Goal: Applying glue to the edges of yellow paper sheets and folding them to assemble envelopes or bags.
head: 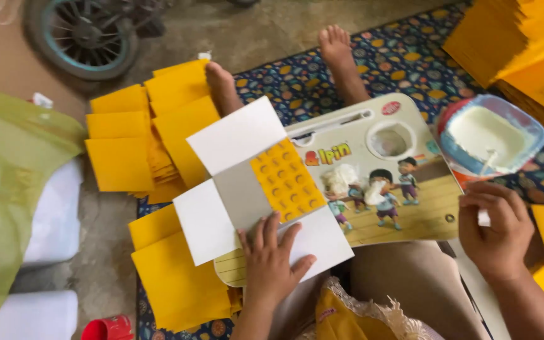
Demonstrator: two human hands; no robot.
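Left hand [271,258]: you laid it flat, palm down, fingers spread wide, on the lower edge of the unfolded cardboard blank [259,182]; it pressed rather than gripped, with nothing closed inside it.

Right hand [493,228]: you held it curled, knuckles up, at the right edge of the lap desk [404,208], fingers bent around a small white object [484,218] that was mostly hidden; what it was could not be told.

Cardboard blank: white on its flaps, with a yellow dotted panel in the middle; it lay across the left end of the lap desk, over your knees.

Lap desk: a pale tray with a cartoon print and a round recess; two lumps of white paste [340,178] sat on its surface, just right of the blank.

Paste bowl [492,135]: a clear blue-rimmed tub of white paste, just beyond your right hand, with a stick standing in it.

Yellow sheets [152,135]: loose stacks lay on the floor to the left of your legs, and more lay under the blank's near corner. A further yellow pile [511,38] stood at upper right.

Also noted: patterned mat [410,56], wheel [83,34] at top left, red cup [108,328] at bottom left, green cloth [1,189] on the left.
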